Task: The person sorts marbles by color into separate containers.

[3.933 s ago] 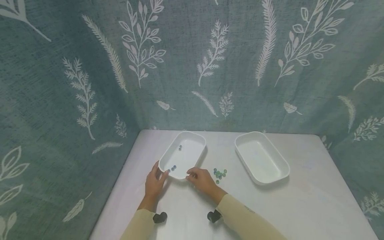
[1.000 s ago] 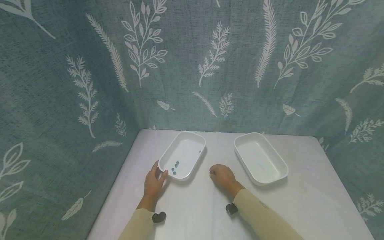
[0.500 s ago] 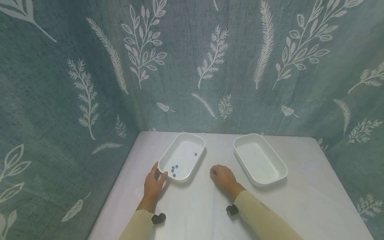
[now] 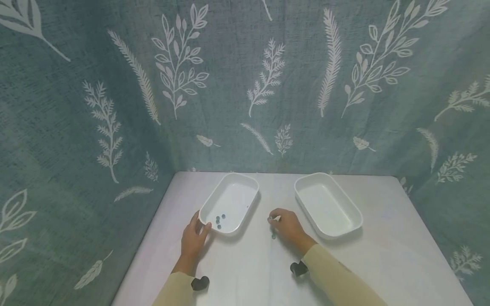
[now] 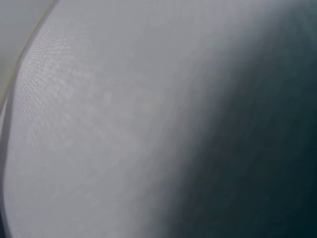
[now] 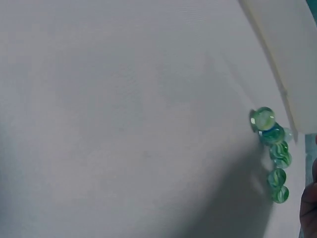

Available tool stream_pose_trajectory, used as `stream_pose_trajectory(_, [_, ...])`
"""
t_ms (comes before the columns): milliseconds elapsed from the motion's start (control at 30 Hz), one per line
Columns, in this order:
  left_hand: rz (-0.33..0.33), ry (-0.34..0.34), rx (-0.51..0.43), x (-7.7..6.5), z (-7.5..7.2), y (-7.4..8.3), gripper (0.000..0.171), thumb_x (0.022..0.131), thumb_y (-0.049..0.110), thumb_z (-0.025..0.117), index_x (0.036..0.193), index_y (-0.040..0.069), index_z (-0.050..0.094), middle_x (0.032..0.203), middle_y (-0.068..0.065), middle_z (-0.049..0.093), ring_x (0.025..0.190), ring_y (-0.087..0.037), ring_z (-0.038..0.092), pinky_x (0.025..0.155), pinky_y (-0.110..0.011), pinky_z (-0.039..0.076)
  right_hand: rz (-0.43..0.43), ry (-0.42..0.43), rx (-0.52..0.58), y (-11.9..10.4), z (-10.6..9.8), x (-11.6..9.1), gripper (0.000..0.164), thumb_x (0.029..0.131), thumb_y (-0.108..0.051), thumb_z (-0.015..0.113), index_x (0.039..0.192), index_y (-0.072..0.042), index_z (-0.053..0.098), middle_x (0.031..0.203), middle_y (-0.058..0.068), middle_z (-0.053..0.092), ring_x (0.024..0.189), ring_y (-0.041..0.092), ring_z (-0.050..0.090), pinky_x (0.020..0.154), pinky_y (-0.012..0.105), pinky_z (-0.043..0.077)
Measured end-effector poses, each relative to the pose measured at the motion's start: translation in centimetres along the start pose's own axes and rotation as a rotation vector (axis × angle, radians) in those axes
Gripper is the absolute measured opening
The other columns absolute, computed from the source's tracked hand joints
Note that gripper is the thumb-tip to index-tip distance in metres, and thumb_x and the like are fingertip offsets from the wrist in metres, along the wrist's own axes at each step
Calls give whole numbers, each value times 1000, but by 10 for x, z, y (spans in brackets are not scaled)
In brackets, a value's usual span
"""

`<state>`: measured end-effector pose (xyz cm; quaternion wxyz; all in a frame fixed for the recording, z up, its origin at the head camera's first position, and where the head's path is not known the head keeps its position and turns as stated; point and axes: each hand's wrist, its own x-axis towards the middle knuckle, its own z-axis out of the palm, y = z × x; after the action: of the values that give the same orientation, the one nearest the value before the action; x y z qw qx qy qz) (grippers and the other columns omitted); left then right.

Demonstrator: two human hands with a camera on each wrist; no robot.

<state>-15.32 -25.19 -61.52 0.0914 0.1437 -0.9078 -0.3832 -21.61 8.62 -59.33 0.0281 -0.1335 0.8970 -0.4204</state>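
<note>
- We see the left hand (image 4: 193,240) at the near left corner of the left tray (image 4: 237,195), thumb and fingers spread on either side of the corner and gripping it
- We record four small marbles (image 4: 223,216) on the floor of this tray, bunched toward its near end, close to the left hand
- We find the right hand (image 4: 288,226) between the two trays, thumb and forefinger pinching a single bluish marble (image 4: 269,219) at their tips
- Below that hand we note green glass marbles (image 6: 278,148) on the desk (image 4: 245,272); the head view shows them partly covered by the hand, while the right wrist view shows a short, uneven row, several touching
- In the right wrist view we also see a pale rim just beside the row; we cannot tell which tray it belongs to
- We place the right tray (image 4: 325,204) beyond the right forearm, set at a slant, apart from the left one
- The left wrist view gives us mostly blurred white surface and a dark area; no finger reads clearly
- Both arms wear pale yellow sleeves (image 4: 340,276), and behind the desk we see a blue-green curtain (image 4: 226,76) printed with white leaves
</note>
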Motion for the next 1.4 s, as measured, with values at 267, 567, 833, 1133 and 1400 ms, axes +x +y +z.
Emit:
stream_pose_trajectory(267, [-8,3,14,2,1,-2,76,91,55,59,154,24,29,150,-12,40,137,-39,34,109,-63,23,35,38,57,-3,-7,5,13,87,-23,73,100,-21,70,87,-12,64,70,11,54,61,29,48])
stream_pose_trajectory(567, [2,1,11,3,1,0,81,88,62,56,153,23,29,151,-11,39,138,-36,33,110,-60,24,84,56,55,-11,-14,8,17,88,-25,73,104,-20,69,89,-10,64,72,13,55,62,30,50])
stream_pose_trajectory(833, [-8,5,31,3,2,-3,78,90,59,58,153,25,29,151,-10,39,137,-37,34,109,-62,23,57,113,94,-21,-16,11,16,89,-26,72,104,-20,69,91,-10,66,73,13,55,63,30,48])
stream_pose_trajectory(1133, [-6,5,14,3,2,-2,80,88,63,57,153,26,29,151,-10,39,137,-38,34,109,-62,23,112,131,189,-38,-17,15,19,90,-30,71,105,-19,69,83,-5,62,69,17,55,58,32,50])
stream_pose_trajectory(1400, [-1,-1,8,3,1,-2,79,89,60,58,153,25,29,152,-10,38,138,-37,33,109,-62,22,94,152,246,-51,-17,17,21,89,-29,72,106,-16,69,92,-4,66,73,17,57,62,33,51])
